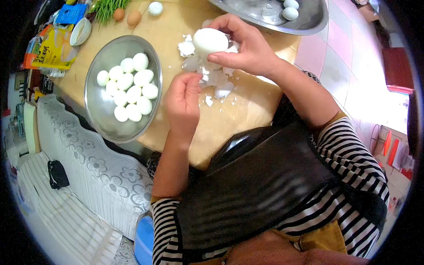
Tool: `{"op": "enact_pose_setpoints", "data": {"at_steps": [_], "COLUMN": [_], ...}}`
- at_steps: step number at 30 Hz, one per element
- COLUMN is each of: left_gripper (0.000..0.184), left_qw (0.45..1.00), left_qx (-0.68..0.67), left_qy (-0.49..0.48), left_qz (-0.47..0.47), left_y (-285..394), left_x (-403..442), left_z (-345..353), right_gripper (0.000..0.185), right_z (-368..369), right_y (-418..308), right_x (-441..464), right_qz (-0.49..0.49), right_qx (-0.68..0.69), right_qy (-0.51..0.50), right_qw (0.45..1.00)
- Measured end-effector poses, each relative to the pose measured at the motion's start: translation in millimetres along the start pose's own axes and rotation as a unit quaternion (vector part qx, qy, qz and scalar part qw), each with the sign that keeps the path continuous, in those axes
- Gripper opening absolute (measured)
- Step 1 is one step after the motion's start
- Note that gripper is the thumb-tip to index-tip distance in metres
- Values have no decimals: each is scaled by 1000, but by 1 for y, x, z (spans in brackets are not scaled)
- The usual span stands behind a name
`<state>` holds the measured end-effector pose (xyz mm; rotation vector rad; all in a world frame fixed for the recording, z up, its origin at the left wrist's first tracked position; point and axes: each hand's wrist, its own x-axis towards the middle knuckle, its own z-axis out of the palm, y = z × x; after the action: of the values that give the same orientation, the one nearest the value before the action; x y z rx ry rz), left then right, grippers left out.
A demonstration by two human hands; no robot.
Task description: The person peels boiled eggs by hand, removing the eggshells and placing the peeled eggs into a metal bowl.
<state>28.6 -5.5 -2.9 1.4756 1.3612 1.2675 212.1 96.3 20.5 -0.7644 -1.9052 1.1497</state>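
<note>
A smooth white peeled egg (210, 41) rests between the thumb and fingers of my right hand (247, 46), above a heap of broken eggshell (216, 77) on the table. Below and to the left of the egg, my left hand (183, 99) is closed with its fingertips pressed together, apart from the egg. Whatever those fingers pinch, if anything, is too small to make out. To the left of that hand stands a steel bowl (95, 112) with several peeled eggs (133, 94) lying in its middle.
A large metal basin (316, 24) with several pale eggs (290, 13) stands at the far right. Brown eggs (134, 18), a whitish egg (155, 9), green stalks (106, 9), a small bowl (81, 32) and a yellow packet (55, 46) sit at the far left. A covered sofa (95, 163) borders the table.
</note>
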Motion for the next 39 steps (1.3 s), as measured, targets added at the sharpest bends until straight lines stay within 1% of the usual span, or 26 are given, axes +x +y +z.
{"op": "enact_pose_setpoints", "data": {"at_steps": [1, 2, 3, 5, 6, 7, 9, 10, 11, 12, 13, 14, 15, 16, 17, 18, 19, 21, 23, 28, 30, 33, 35, 37, 39], "left_gripper": [14, 17, 17, 22, 22, 28, 34, 39, 44, 44, 46, 49, 49, 47, 46, 46, 44, 42, 39, 38, 39, 40, 41, 41, 42], "left_qw": [989, 989, 989, 984, 984, 987, 990, 996, 981, 981, 963, 938, 938, 928, 916, 915, 924, 931, 935, 936, 938, 926, 935, 931, 926], "left_qx": [128, 131, 130, 105, 105, 73, 42, -74, -188, -187, -243, -298, -297, -332, -366, -366, -342, -319, -320, -322, -317, -348, -323, -332, -341], "left_qy": [15, -13, -16, 41, 40, 51, 63, 39, 16, 18, -24, -65, -60, -62, -64, -62, -48, -33, -16, -18, -20, -12, -27, -29, -30], "left_qz": [76, 70, 72, 139, 139, 130, 118, 33, -53, -56, -110, -162, -165, -159, -153, -155, -164, -172, -153, -143, -140, -145, -143, -152, -160], "left_y": [3, -1, -3, -6, -5, -3, 1, 2, 4, 6, 8, 9, 6, 1, -1, -2, -2, -4, -8, -3, -2, 0, 1, -3, -4], "left_x": [-1, -2, -1, 2, 4, 6, 6, 6, 6, 6, 6, 6, 6, 5, 4, 3, 3, 4, 5, 7, 7, 8, 6, 6, 6], "left_z": [1, -1, 2, 9, 10, 12, 11, 10, 9, 7, 5, 3, 4, 6, 7, 7, 7, 7, 7, 4, 4, 4, 5, 5, 5], "right_gripper": [49, 49, 49, 49, 50, 50, 50, 50, 50, 49, 49, 48, 47, 47, 46, 46, 46, 46, 45, 42, 37, 33, 32, 31, 30], "right_z": [0, 1, 0, 2, 3, 3, 3, 4, 5, 7, 9, 11, 13, 15, 16, 17, 17, 16, 15, 12, 13, 12, 12, 13, 14], "right_y": [0, 2, 0, -5, 0, 1, 1, 0, -1, -1, -2, -3, -2, 0, 3, 6, 6, 5, 3, 6, 5, -4, -1, 0, 0], "right_x": [-1, -1, 0, 0, 0, 0, 0, -1, -1, -1, -2, -3, -4, -4, -4, -4, -4, -2, -3, -3, -4, -4, -5, -6, -8], "right_qz": [54, 43, 43, 24, -3, -3, -48, -47, -37, -28, -27, -41, -56, -56, -77, -98, -98, -137, -121, -80, -47, -23, -34, -45, -76], "right_qx": [27, 16, 14, -10, -28, -27, -105, -103, -126, -147, -144, -168, -193, -189, -186, -184, -183, -142, -129, -123, -108, -105, -109, -114, -125], "right_qy": [13, 19, 22, 6, 14, 14, 5, 3, -12, -28, -31, -42, -52, -55, -70, -84, -86, -96, -96, -87, -84, -96, -99, -102, -113], "right_qw": [998, 999, 999, 1000, 1000, 1000, 993, 994, 991, 988, 989, 984, 978, 979, 977, 974, 974, 976, 980, 985, 989, 990, 988, 987, 983]}}
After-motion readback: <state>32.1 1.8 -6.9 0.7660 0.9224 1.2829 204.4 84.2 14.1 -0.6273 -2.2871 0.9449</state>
